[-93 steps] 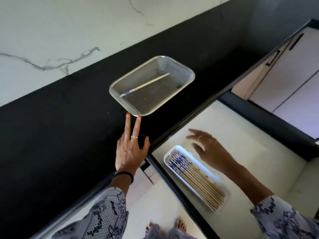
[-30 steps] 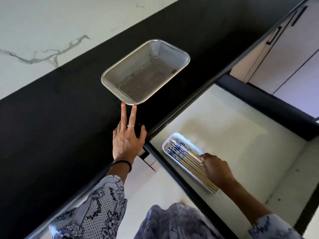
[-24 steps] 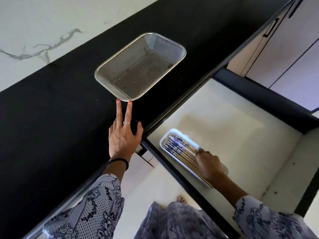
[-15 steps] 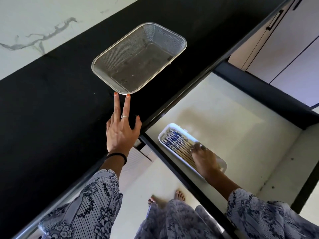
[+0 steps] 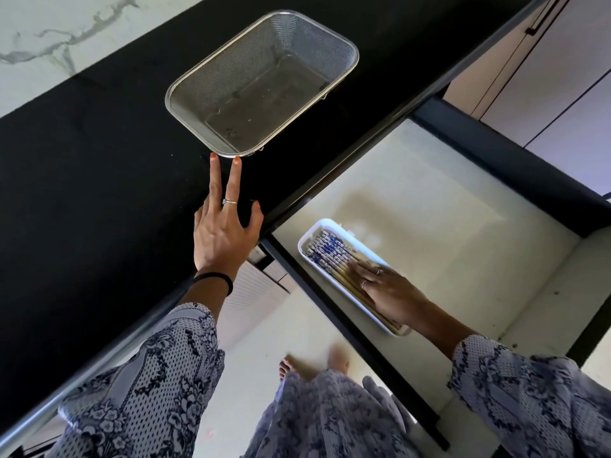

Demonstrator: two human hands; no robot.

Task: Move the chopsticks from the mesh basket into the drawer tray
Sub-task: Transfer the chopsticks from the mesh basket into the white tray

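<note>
The metal mesh basket [image 5: 211, 77] sits on the black countertop [image 5: 99, 176] with nothing inside it. My left hand [image 5: 221, 226] lies flat on the counter, fingers spread, two fingertips touching the basket's near rim. In the open drawer [image 5: 463, 226] a white tray [image 5: 305, 241] holds several wooden chopsticks [image 5: 327, 254] with blue-patterned tops. My right hand [image 5: 386, 292] rests flat on the chopsticks' plain ends, fingers extended, covering the tray's near half.
A white marble wall [image 5: 49, 34] backs the counter. The drawer's dark front rail [image 5: 347, 328] runs between the tray and my body. Pale cabinet doors [image 5: 562, 77] with dark handles stand at the upper right. My bare feet [image 5: 314, 361] show on the floor below.
The single chopstick left the basket and went into the tray. My right hand went from a closed grip over the chopsticks to lying flat on them. My left hand stayed put.
</note>
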